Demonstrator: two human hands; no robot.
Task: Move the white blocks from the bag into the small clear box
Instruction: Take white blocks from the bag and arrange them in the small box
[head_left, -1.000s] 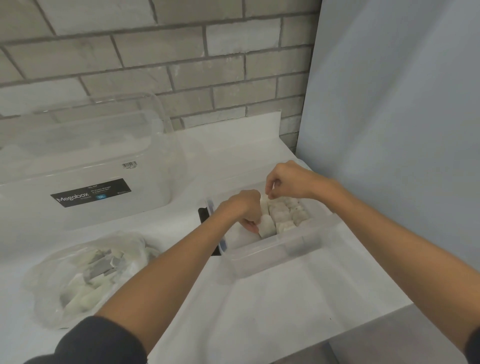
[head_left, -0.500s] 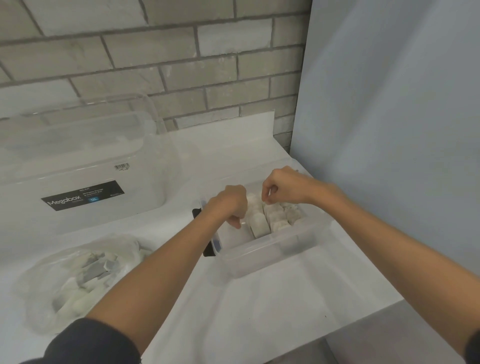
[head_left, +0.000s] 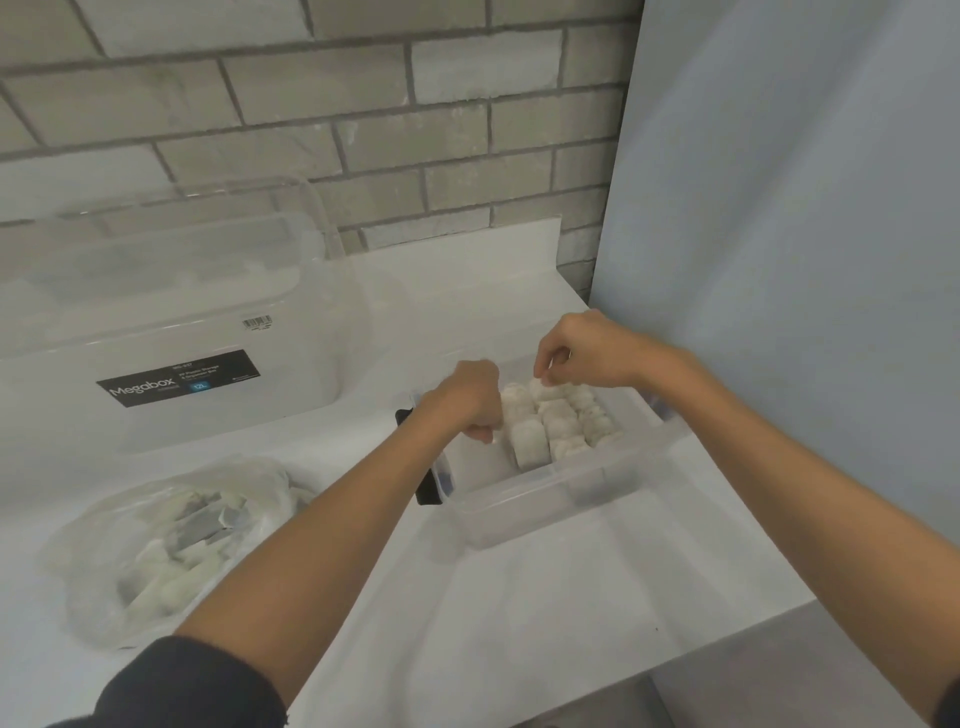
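White tabletop (head_left: 545, 597), brick wall (head_left: 311, 130) behind. Your left hand (head_left: 467, 410) just backed off the blocks (head_left: 561, 426) in the box (head_left: 545, 499), grip curled on nothing; right hand (head_left: 582, 353) pinches one at the box's far end. Next stop's probably the bag (head_left: 156, 545), left of the box.

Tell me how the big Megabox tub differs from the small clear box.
The Megabox tub is much larger than the small clear box. The tub bears a black label; the box shows none. The box holds rows of white blocks; none show in the tub. Both are clear plastic.
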